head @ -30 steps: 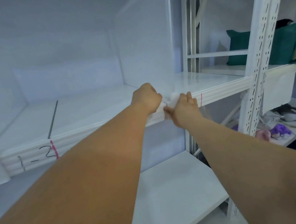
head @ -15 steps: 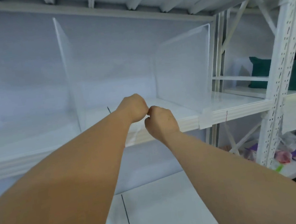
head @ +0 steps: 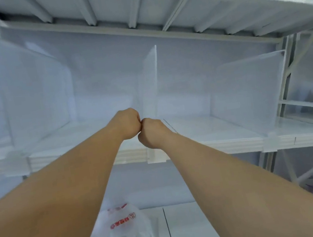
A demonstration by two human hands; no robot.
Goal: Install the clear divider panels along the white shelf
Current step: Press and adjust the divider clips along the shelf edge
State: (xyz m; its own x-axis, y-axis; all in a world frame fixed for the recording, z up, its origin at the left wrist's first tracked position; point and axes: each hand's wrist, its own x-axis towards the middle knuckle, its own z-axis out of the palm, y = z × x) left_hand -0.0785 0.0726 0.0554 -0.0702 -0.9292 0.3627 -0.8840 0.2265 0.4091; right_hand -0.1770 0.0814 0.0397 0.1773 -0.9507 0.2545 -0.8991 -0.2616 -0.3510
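At glossy white shelf point(head: 214, 128), fisted hands, left point(head: 128, 122) and right point(head: 150, 132), touch before thin clear panel point(head: 149, 83); grip unclear.

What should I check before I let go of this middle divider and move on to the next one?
1. Middle divider upright: ok, no visible lean.
2. Its front clip over the white shelf edge: ok by appearance; fully seated, cannot tell.
3. Left hand and right hand at the divider's base: ok, fists closed, knuckles touching.
4. What the fingers hold: cannot tell, hidden.
5. Right divider standing: ok.
6. Left divider standing: ok, though blurred.
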